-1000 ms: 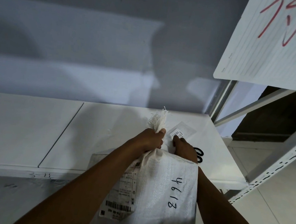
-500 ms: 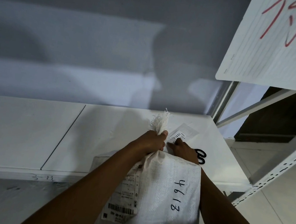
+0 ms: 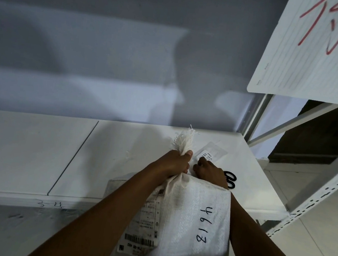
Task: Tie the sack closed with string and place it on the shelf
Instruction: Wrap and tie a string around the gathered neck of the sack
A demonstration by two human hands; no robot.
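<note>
Sack (image 3: 192, 223) neck is clenched in left hand (image 3: 176, 163); right hand (image 3: 209, 171) hold cannot be told. Neck may be sprung open if grip is eased before tying.

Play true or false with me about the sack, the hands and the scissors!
1. The left hand grips the bunched top of the sack. True.
2. The scissors are red. False: they are black.
3. The scissors lie on the shelf beside the right hand. True.
4. The sack is blank. False: it bears a handwritten number and a barcode label.
</note>
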